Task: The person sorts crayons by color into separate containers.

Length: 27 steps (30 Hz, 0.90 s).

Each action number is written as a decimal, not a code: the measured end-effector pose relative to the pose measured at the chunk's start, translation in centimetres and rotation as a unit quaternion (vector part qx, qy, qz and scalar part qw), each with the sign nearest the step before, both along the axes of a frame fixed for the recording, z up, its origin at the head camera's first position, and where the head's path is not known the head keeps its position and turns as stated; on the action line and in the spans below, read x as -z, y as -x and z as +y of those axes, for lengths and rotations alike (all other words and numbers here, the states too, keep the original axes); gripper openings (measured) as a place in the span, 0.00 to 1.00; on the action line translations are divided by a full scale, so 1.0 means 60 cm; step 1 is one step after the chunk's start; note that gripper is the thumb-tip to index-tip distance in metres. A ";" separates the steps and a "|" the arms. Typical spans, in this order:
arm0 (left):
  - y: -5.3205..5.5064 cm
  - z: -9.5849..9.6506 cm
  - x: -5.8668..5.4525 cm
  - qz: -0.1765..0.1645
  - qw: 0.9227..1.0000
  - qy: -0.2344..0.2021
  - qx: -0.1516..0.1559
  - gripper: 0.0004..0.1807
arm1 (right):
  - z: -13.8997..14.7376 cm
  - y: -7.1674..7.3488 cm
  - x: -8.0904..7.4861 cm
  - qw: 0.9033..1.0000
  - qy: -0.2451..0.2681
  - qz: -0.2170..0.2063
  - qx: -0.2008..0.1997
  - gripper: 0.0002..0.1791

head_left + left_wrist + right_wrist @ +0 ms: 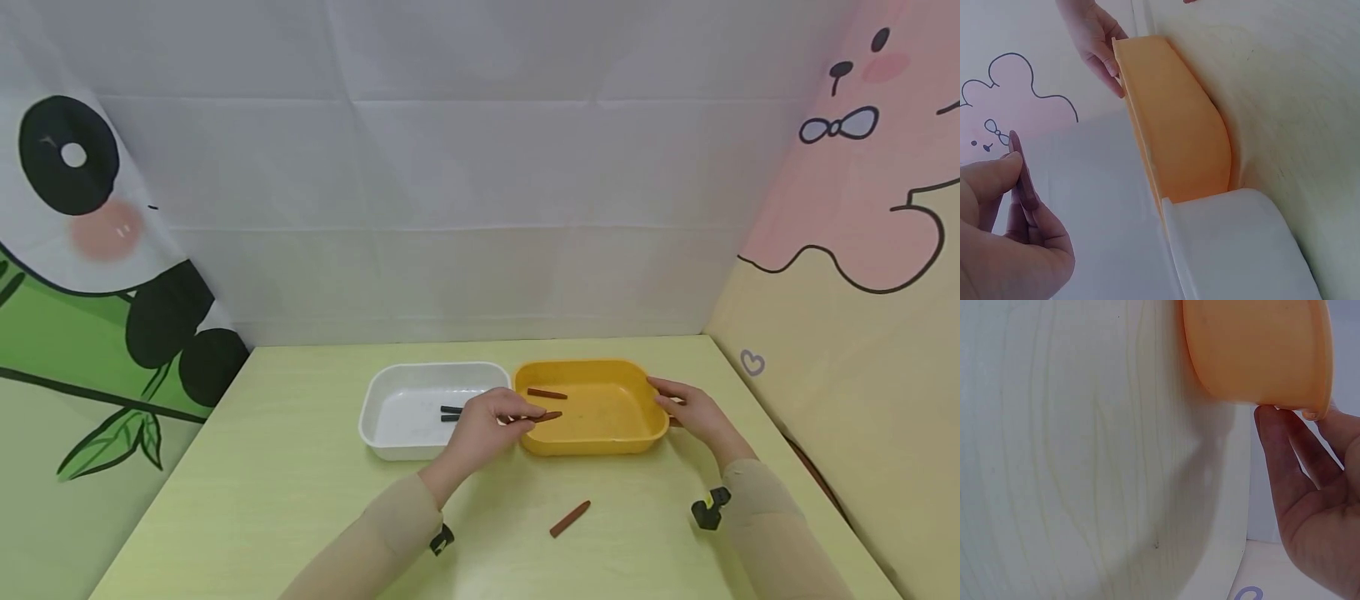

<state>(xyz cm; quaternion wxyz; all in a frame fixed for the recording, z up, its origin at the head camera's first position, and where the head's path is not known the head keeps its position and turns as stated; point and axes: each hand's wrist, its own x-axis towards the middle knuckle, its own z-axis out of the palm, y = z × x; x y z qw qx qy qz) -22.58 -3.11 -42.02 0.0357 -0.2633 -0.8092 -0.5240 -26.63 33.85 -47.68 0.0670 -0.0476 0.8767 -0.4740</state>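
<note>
My left hand point(483, 427) pinches a slim reddish-brown stick point(1024, 177) between thumb and fingers, above the near left part of a yellow tray point(600, 447). In the left wrist view the stick stands nearly upright, with a rounded tip. A similar brown stick point(547, 393) lies inside the yellow tray, toward its back left. At that tray's right end, my right hand point(693, 415) grips the rim, fingers under the lip in the right wrist view. A third brown stick point(570, 518) lies on the table in front of the trays.
A white tray point(393, 451) stands against the yellow tray's left side. Black sticks point(451, 409) lie in it, partly hidden behind the left hand. The pale yellow table point(262, 483) is bounded by a white cloth behind and printed panels at both sides.
</note>
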 end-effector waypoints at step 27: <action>0.090 0.083 0.006 -0.072 0.996 0.033 -0.037 0.08 | 0.004 0.005 0.008 1.000 0.020 0.012 -0.003 0.26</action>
